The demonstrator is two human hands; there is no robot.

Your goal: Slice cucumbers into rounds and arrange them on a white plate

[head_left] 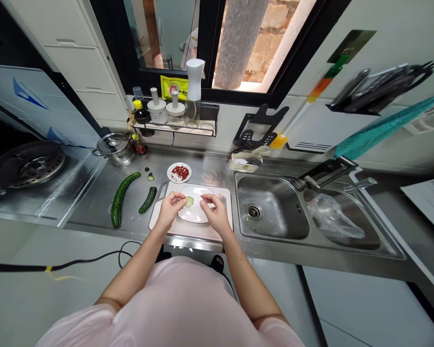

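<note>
Head view. Looked down over steel desk (97,197); took white plate (196,216) as clock centre. Found it lying on a pale cutting board (198,232), with both hands at its rim.

Noted left hand (170,208) at 9 o'clock, thumb and forefinger closed in a pinch on the edge of a cucumber slice (190,202). Located slice over the left part of the plate; cannot tell whether also touching it. Noted right hand (214,212) at 3 o'clock, fingers curled, thumb and forefinger slightly apart, facing the slice across a gap. Saw nothing between those tips.

Recorded small plate (169,174) at 11 o'clock, just beyond the board, bearing chopped red pieces (181,172). Logged short cucumber (148,200) at 9 o'clock, near the board's edge, and long curved cucumber (122,201) farther out in the same direction. Spotted green scraps (151,177) at 10 o'clock, lying on the desk. Placed lidded pot (116,150) also at 10 o'clock, well apart from the board.

Marked sink (285,217) at 3 o'clock, beside the board, with clear plastic bag (332,218) in its farther basin. Observed white-topped spray bottle (194,79) at 12 o'clock, standing on wall rack (202,129).
</note>
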